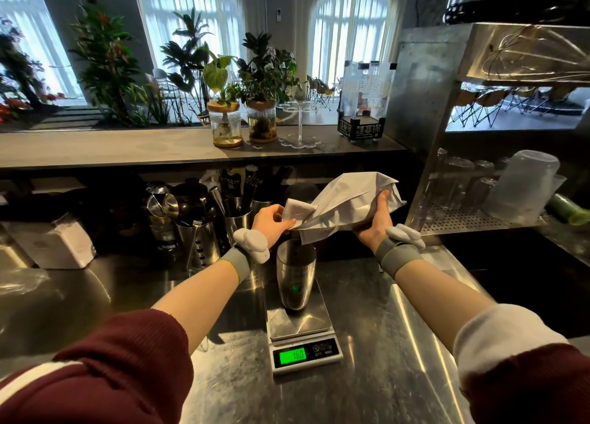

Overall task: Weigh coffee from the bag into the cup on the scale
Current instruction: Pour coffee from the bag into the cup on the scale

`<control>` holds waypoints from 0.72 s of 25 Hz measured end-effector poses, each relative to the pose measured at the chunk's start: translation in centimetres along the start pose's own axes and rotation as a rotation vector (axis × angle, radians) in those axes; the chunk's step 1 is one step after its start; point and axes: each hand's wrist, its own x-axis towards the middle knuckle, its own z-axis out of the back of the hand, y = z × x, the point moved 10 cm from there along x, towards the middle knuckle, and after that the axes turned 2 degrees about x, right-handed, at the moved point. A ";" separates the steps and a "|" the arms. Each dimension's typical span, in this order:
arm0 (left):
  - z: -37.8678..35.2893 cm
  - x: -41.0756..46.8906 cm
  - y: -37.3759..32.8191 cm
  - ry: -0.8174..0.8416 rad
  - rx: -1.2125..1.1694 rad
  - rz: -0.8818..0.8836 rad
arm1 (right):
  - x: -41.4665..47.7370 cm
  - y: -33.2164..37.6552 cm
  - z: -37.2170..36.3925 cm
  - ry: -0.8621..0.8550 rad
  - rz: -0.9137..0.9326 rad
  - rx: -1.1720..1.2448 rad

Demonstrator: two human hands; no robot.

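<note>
- Steel counter [383,343] fills the lower half of the frame; a scale [301,334] sits at its centre, its green display reading what looks like 160.
- On the scale's platform stands a dark metal cup [295,278], upright; its contents cannot be made out from this angle.
- A pale, crumpled bag [348,201] is held tilted above the cup at centre frame, its lower mouth end pointing down just over the cup's rim.
- Left hand [271,222] is closed around the bag's mouth end, fingers pinching the folded paper.
- Right hand [376,219] grips the bag's raised bottom end from beneath, thumb up its side.
- Left of the cup, at the back of the counter, steel canisters [198,241] hold spoons and bar tools.
- On the ledge above, two glass jars [244,125] with cork lids hold plants rooted in brownish water.
- At right, a rack [479,219] holds upturned glasses and a frosted plastic pitcher [523,187].
</note>
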 end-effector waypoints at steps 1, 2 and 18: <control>0.0 0.0 0.0 0.007 -0.006 0.001 | 0.0 0.0 -0.1 0.004 -0.003 0.004; -0.1 -0.1 -0.1 0.015 -0.011 0.004 | 0.0 0.1 -0.1 0.005 -0.003 0.004; 0.2 0.1 -0.2 -0.001 -0.053 0.008 | 0.1 0.3 0.1 -0.005 0.017 0.049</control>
